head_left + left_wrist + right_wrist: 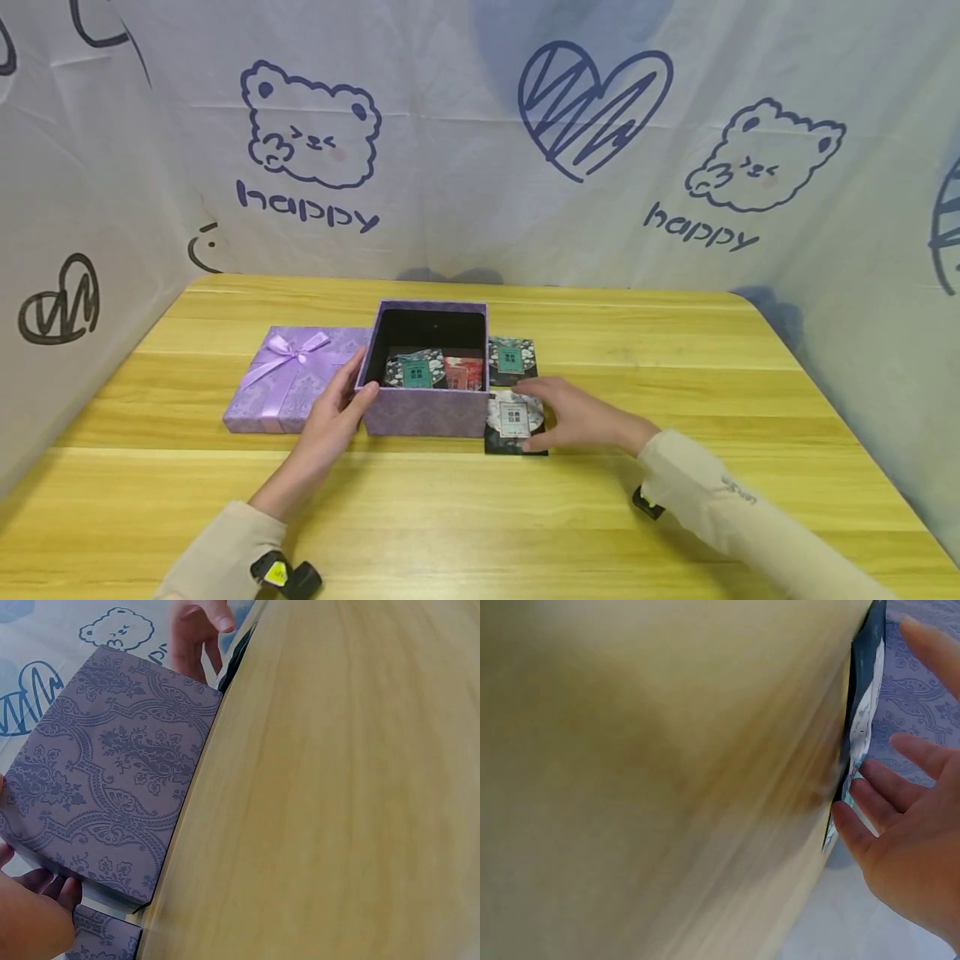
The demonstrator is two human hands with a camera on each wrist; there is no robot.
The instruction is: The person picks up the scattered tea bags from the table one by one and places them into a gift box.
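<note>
An uncovered purple patterned box (pixel 426 414) with a black inside stands on the table. Inside lie a black-and-green packet (pixel 416 371) and a red packet (pixel 465 372). My left hand (pixel 333 417) holds the box at its left side, thumb at the front left corner and fingers along the outer wall. My right hand (pixel 581 412), thumb and fingers spread apart, reaches over a white-and-black packet (pixel 513 417) beside the box. In the right wrist view its fingertips are right at that packet's edge. Behind this packet lies another black-and-green packet (pixel 512 358).
A purple lid (pixel 258 400) with a ribbon bow lies left of the box, close to my left hand. The wooden table (pixel 450 525) ends at a white cloth (pixel 450 167) with bear and heart drawings, at the back and sides.
</note>
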